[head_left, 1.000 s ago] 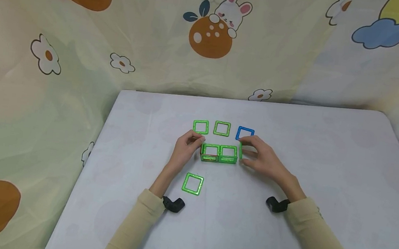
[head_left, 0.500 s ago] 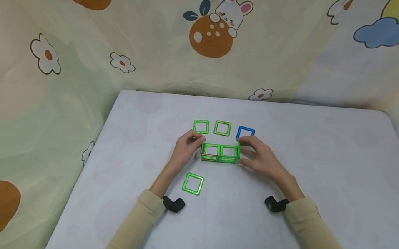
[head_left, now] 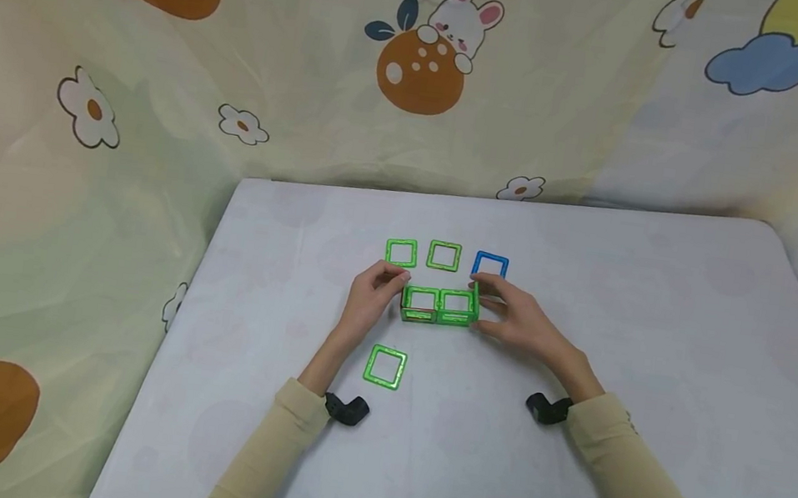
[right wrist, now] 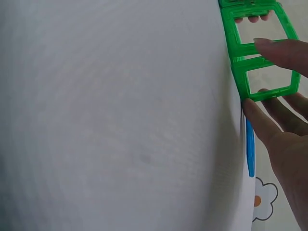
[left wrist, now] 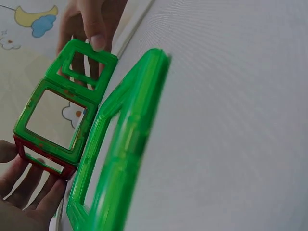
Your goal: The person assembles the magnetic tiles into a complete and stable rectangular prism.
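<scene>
In the head view, a low box of green magnetic tiles stands mid-table, two squares wide. My left hand holds its left end, where the left wrist view shows a red magnetic tile against the fingers. At the other end, my right hand pinches an upright green magnetic tile between thumb and fingers, set against the box's right side. A loose green magnetic tile lies flat in front of the box; it looms large in the left wrist view.
Behind the box lie two green magnetic tiles, a left one and a middle one, and a blue magnetic tile near my right fingers. The white table ends at a patterned cloth backdrop.
My right hand has moved slightly left, bringing its upright green magnetic tile from a small gap up against the box's right end. My left hand has stayed in place.
</scene>
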`<state>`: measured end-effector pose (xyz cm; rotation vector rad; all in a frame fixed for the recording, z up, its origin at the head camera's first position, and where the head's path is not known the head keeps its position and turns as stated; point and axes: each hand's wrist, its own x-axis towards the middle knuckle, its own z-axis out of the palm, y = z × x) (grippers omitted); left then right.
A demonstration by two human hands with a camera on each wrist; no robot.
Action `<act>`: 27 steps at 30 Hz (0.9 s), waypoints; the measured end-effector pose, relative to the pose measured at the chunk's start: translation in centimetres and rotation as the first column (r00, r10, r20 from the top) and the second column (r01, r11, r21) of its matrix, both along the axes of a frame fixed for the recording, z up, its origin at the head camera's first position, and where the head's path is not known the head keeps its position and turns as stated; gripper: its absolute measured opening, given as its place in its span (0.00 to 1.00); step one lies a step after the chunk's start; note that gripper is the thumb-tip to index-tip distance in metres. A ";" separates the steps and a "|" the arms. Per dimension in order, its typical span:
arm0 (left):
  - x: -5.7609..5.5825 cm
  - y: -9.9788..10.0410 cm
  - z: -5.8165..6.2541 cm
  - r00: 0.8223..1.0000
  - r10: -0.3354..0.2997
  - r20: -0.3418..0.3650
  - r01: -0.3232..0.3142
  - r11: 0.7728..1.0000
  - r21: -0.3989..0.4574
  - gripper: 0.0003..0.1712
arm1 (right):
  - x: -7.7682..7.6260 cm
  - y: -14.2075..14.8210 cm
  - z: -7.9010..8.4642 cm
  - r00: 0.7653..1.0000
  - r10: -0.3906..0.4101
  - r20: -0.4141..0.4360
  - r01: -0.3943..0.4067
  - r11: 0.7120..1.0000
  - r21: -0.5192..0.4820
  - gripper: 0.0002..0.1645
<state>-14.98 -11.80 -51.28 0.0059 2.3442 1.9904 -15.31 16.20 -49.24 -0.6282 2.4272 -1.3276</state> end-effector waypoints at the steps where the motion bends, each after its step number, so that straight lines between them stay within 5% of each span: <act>1: 0.0 0.0 0.0 1.000 0.002 -0.001 -0.002 1.000 -0.001 0.18 | 0.0 0.0 0.0 1.000 -0.001 -0.002 0.001 1.000 0.005 0.46; 16: 0.8 0.1 0.8 0.999 0.000 0.036 0.002 0.999 -0.045 0.24 | 0.0 -0.1 -0.2 1.000 -0.013 0.009 0.012 0.999 0.047 0.45; 27: 2.6 0.2 1.9 0.995 0.021 0.101 -0.014 0.997 -0.073 0.26 | 0.1 -0.2 -0.1 1.000 -0.027 0.014 0.026 0.999 0.039 0.44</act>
